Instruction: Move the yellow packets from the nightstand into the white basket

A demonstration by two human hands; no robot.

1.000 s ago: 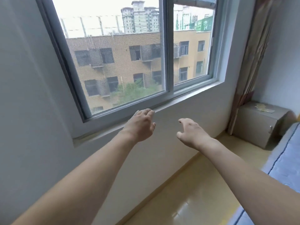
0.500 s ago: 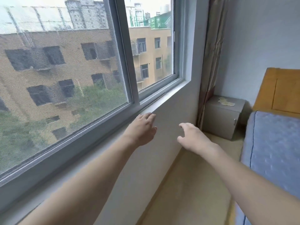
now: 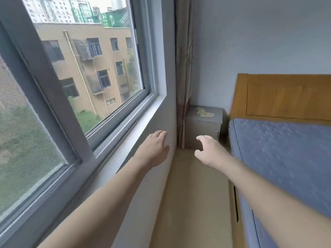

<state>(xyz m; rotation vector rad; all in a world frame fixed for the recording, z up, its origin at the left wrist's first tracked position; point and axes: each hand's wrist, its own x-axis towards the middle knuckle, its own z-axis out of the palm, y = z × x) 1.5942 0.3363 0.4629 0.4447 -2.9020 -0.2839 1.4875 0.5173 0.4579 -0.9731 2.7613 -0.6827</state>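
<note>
Packets (image 3: 205, 113), yellow, lie on the grey nightstand (image 3: 203, 126) in the far corner beside the curtain (image 3: 184, 68). I see my 2 hands apart and empty: left hand (image 3: 155, 149) fingers straight, right hand (image 3: 208, 151) loosely spread.

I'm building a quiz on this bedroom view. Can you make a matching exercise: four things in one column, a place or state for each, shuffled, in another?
Things:
1. yellow packets
2. nightstand
3. left hand
4. bed

Places or states:
A. open, by the wall under the window
B. in the corner beside the curtain
C. lying on the nightstand top
D. blue cover, along the right

Pairs: 1-C, 2-B, 3-A, 4-D
</note>
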